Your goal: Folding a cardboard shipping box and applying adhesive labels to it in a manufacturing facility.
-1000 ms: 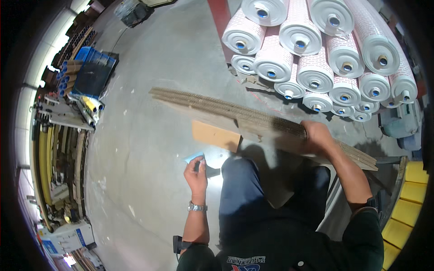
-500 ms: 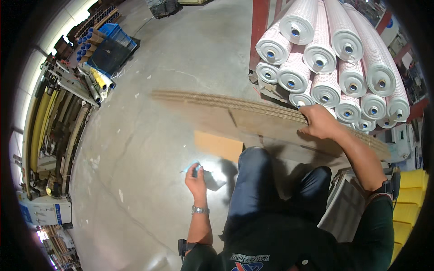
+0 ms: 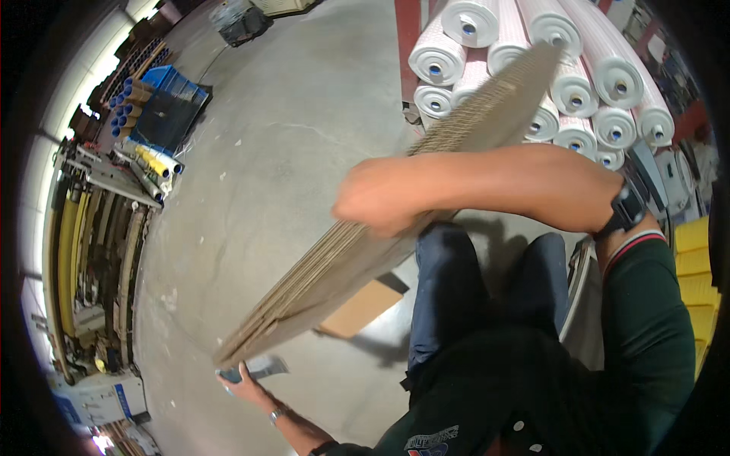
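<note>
A: Since the earlier frame, stack of flattened cardboard sheets (image 3: 380, 235) is up off the floor and tilted steep, far end now across the white rolls (image 3: 532, 68).

B: Hands?

A: Right hand (image 3: 376, 201) clamped over the stack's upper edge mid-length. Left hand (image 3: 242, 378) low at the near corner, curled round a small blue tool (image 3: 228, 374).

B: Step?

A: Lifting, I'd say. Next likely needs the left hand supporting that low corner, or the sheets fan out. One loose cardboard piece (image 3: 361, 308) lies on the concrete floor (image 3: 289, 137).
</note>
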`<action>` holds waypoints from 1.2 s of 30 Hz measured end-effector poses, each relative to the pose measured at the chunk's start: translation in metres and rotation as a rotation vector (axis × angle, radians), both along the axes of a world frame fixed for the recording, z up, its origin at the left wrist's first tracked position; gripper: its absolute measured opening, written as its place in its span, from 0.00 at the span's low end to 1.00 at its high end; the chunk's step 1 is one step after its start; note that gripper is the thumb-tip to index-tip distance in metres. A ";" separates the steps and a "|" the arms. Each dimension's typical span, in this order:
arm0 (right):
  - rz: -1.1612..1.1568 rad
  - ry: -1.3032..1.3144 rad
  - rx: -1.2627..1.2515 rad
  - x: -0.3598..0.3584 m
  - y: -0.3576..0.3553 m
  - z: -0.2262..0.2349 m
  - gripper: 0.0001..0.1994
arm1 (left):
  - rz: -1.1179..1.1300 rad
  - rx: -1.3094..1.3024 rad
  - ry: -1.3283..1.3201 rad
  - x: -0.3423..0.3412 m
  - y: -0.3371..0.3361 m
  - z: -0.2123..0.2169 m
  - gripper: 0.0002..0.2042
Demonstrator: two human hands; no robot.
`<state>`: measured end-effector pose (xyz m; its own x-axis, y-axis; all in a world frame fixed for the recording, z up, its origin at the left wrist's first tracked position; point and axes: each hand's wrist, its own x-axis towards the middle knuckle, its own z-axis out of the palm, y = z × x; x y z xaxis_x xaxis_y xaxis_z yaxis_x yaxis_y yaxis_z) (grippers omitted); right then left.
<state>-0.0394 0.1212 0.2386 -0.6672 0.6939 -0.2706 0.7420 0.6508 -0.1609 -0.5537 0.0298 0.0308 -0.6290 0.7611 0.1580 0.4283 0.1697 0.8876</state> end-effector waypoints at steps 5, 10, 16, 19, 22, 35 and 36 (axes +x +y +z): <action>0.217 0.107 0.005 -0.092 0.010 0.013 0.07 | 0.064 -0.174 0.943 -0.073 -0.069 0.082 0.44; 0.376 0.189 0.060 -0.162 0.013 0.006 0.09 | -0.300 -0.338 0.852 -0.068 -0.092 0.151 0.44; 0.376 0.262 0.277 -0.175 0.075 -0.007 0.07 | -0.383 -0.628 1.025 -0.049 -0.090 0.196 0.35; 0.066 0.310 0.492 -0.157 0.109 -0.009 0.07 | -0.373 -0.714 1.111 0.028 -0.060 0.215 0.30; -0.256 0.599 0.490 -0.126 0.083 -0.018 0.17 | -0.456 -0.633 1.152 0.047 0.001 0.165 0.24; -0.321 0.445 -0.198 0.012 -0.096 -0.143 0.25 | -0.545 -0.559 0.603 0.118 0.107 0.046 0.21; -0.335 0.447 -0.199 0.014 -0.102 -0.149 0.25 | -0.580 -0.530 0.527 0.128 0.128 0.050 0.21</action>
<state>-0.0254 0.0195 0.0898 -0.5000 0.8510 -0.1605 0.7341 0.3182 -0.6000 -0.4254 0.1579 0.0804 -0.0764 0.9869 -0.1422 0.8964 0.1304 0.4237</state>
